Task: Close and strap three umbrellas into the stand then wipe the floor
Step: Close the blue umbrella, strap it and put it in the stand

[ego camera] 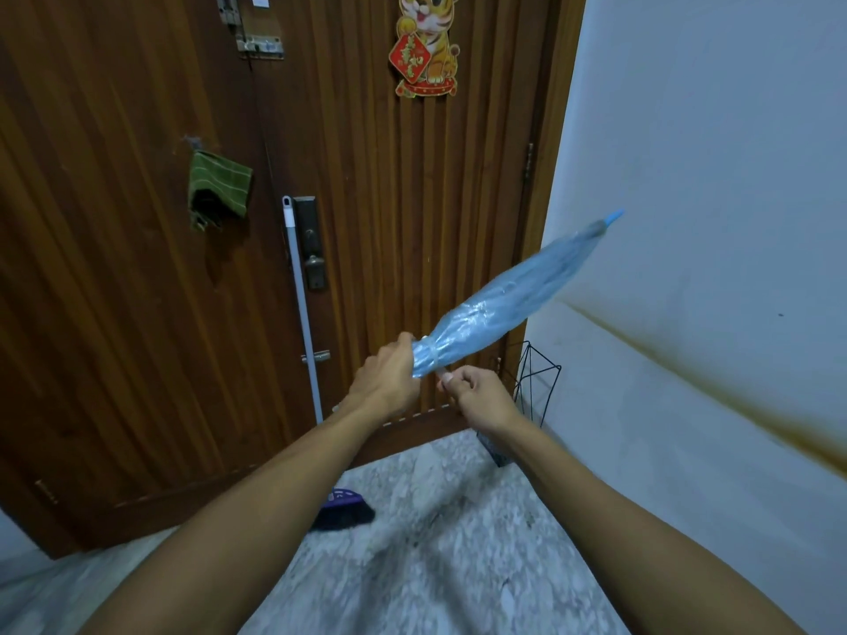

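Blue umbrella [504,300] is folded and in the air, not in the stand yet. Long axis runs diagonal: gathered end at my hands, tip up and to the right, over toward the white wall [710,176]. My left hand [389,373] is wrapped round the bunched canopy at its lower end, fingers curled on the fabric. My right hand [476,396] sits just below and beside it, fingers curled and pinching something pale and small at the shaft end; can't tell if that's the strap or the handle, it's mostly hidden by my fingers. Both grips are touching the umbrella, left one slightly higher

What the next move turns on: wire stand [536,382] is directly behind and below my right hand, in the floor corner between the wooden door [137,268] and the wall. Right hand is nearer to it. Umbrella tip points up and away from the stand, so I judge it needs swinging to vertical before it drops in, once the strap is round

Around: mop handle [302,313] leans on the door left of my hands, apart from them. Green cloth [220,185] hangs on the door higher up. Dark brush [341,511] lies on the marble floor [458,543] below my left forearm. Nothing between umbrella and stand except my right hand
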